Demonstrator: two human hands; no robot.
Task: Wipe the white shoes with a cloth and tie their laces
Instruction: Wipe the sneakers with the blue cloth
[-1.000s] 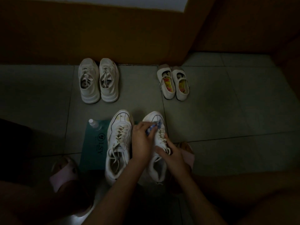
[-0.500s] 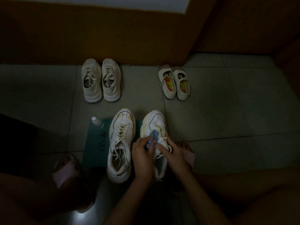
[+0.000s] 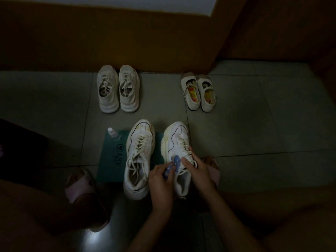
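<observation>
Two white sneakers stand side by side on the floor in front of me. The left sneaker (image 3: 139,159) rests on a teal mat (image 3: 111,160) with its laces loose. My left hand (image 3: 161,180) pinches a small blue cloth (image 3: 172,163) against the inner side of the right sneaker (image 3: 177,140). My right hand (image 3: 199,170) grips that sneaker over its laces from the right and tilts it a little. The room is dim.
A small spray bottle (image 3: 113,133) stands on the mat's far left corner. Another white sneaker pair (image 3: 118,89) and small strap shoes (image 3: 199,93) sit by the brown wall. My feet in pink slippers (image 3: 78,184) flank the work area on grey tiles.
My left hand has drawn the blue cloth back from the toe area of the right sneaker toward its middle. My right hand has kept its hold on the shoe.
</observation>
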